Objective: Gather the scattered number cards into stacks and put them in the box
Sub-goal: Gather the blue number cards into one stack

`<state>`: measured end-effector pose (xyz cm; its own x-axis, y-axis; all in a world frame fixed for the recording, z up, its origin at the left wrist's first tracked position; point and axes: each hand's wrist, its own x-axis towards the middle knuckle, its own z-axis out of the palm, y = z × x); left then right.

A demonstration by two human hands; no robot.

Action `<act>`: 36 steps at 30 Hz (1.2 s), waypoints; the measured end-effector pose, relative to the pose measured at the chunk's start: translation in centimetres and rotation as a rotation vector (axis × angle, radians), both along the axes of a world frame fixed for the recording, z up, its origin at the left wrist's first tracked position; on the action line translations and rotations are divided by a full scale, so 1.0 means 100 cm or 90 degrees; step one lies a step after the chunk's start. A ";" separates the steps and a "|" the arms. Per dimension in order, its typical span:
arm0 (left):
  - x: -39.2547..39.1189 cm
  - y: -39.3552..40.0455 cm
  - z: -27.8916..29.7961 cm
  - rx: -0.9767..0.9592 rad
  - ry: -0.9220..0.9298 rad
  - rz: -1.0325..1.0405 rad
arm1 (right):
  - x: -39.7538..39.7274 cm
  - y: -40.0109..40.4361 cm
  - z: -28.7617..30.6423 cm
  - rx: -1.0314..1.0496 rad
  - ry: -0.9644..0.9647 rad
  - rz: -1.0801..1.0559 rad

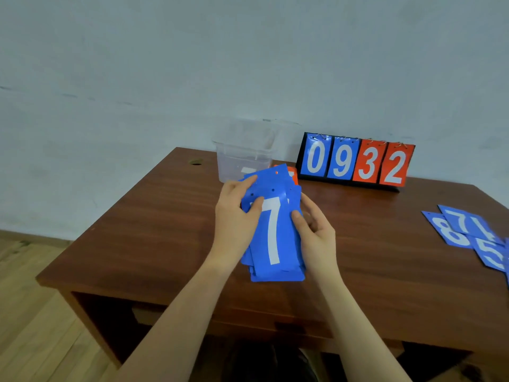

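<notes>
We've got the blue card stack (272, 230) above the wooden table (154, 230), left hand (234, 216) and right hand (314, 230) pinching its long edges. Thin, glossy plastic, probably slippery and light, so we squeeze the sides. Beyond, the clear box (242, 153) waits.

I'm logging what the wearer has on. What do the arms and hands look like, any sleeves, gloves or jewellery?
Both forearms are bare as far as the frame shows: no sleeves in view. The left hand and right hand wear no gloves, and no rings, watch or bracelets are visible.
</notes>
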<state>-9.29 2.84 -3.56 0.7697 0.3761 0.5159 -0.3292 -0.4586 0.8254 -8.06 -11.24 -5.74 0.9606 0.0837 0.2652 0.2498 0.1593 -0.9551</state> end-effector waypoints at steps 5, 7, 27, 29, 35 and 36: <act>-0.001 -0.026 -0.010 0.040 0.022 0.066 | -0.007 -0.021 -0.001 -0.032 -0.003 -0.046; -0.002 -0.038 -0.010 -0.050 0.079 -0.014 | -0.008 -0.036 -0.003 -0.031 0.005 -0.084; 0.102 -0.256 -0.056 -0.062 0.231 -0.305 | 0.075 -0.260 -0.039 -0.308 0.113 -0.322; 0.117 -0.272 -0.062 -0.065 0.239 -0.297 | 0.089 -0.290 -0.044 -0.417 0.144 -0.406; 0.151 -0.306 -0.073 -0.069 0.255 -0.299 | 0.124 -0.360 -0.063 -0.827 0.359 -0.463; 0.155 -0.310 -0.074 -0.064 0.260 -0.295 | 0.129 -0.366 -0.067 -0.856 0.397 -0.454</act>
<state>6.25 -28.15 -11.00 0.9921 -0.0118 0.1252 -0.1240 -0.2570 0.9584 4.80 -47.82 -12.44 0.8276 -0.5594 -0.0464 -0.5485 -0.7883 -0.2789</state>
